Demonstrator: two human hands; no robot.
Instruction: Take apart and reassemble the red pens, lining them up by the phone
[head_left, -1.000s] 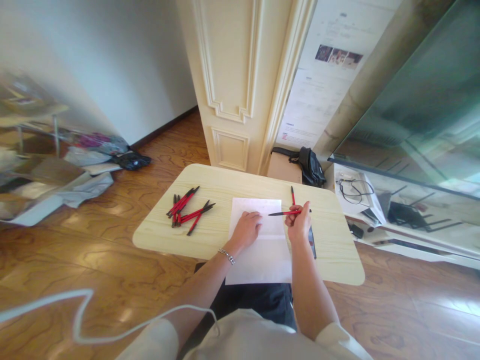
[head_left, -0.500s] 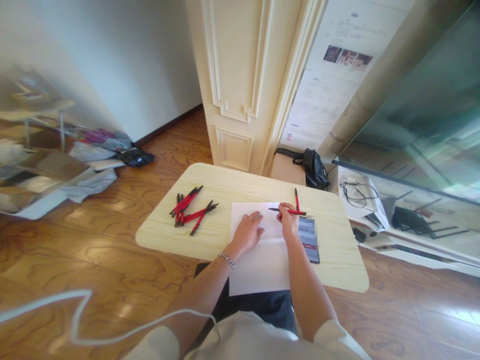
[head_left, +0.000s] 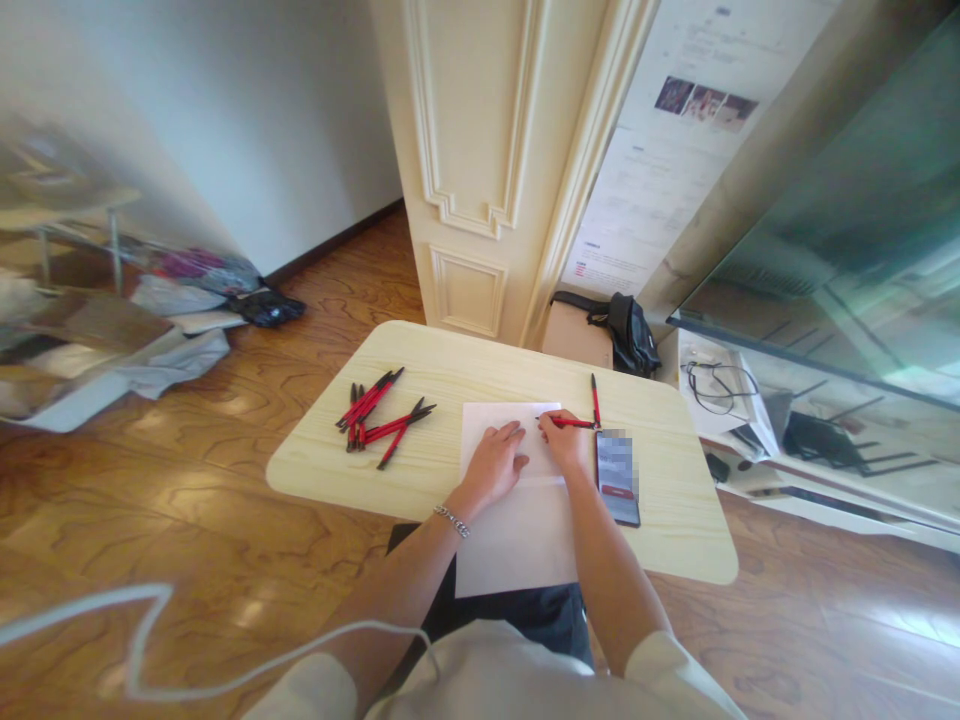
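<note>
The right hand (head_left: 563, 444) is grasping a pen (head_left: 577, 424) at the paper (head_left: 517, 540)'s far right, while the left hand (head_left: 495, 464), grip released, is resting flat farther left.

The slim plastic pen (head_left: 574, 423) in my right hand (head_left: 561, 442) is red with black ends, and the piled slim pens (head_left: 373, 400) and the lone slim pen (head_left: 595, 398) share those colours. My rectangular paper sheet (head_left: 517, 540) is white; beneath it, the round-cornered wooden tabletop (head_left: 675, 510) is pale yellow with fine, streaky grain. The flat, dark-edged phone (head_left: 616, 508) shows me a blue-grey screen with a dark red bar. My chain-link metal bracelet (head_left: 452, 521) is silver, my loose cloth shirt (head_left: 480, 675) off-white, my cloth trousers (head_left: 532, 608) black. The glossy wood floor (head_left: 202, 490) is brown with darker, wavy grain, and the panelled door (head_left: 465, 110) is cream.
</note>
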